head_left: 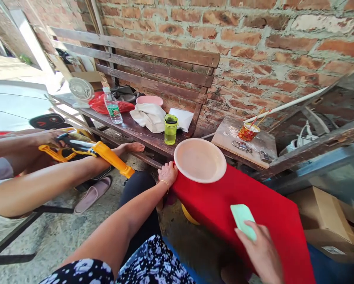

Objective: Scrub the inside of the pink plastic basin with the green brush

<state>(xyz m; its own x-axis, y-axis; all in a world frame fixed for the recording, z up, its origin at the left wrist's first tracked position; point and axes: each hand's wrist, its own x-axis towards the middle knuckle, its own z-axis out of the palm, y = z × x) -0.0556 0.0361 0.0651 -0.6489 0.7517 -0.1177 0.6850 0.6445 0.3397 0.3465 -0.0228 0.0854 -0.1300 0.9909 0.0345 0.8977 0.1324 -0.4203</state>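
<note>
My right hand point(261, 246) is pinched around a mint-green flat rectangular piece point(243, 220), held over the front part of a red cloth-covered table point(271, 205). What kind of thing the piece is does not show clearly. At the far left corner of that table, my left hand point(168, 173) has its fingers curled over the edge of the red cloth. Just beyond it stands a wide, pale pink basin point(199, 159) on the red cloth, its inside pale and cloudy.
Behind, a wooden bench point(129, 122) bears a green drink bottle point(171, 130), a water bottle point(113, 106), white cloth point(149, 117) and a small fan point(80, 88). A board point(253, 142) with a paper cup point(248, 132) and locks lies right. Another person's legs point(46, 183) and a yellow-orange tool point(111, 157) are left.
</note>
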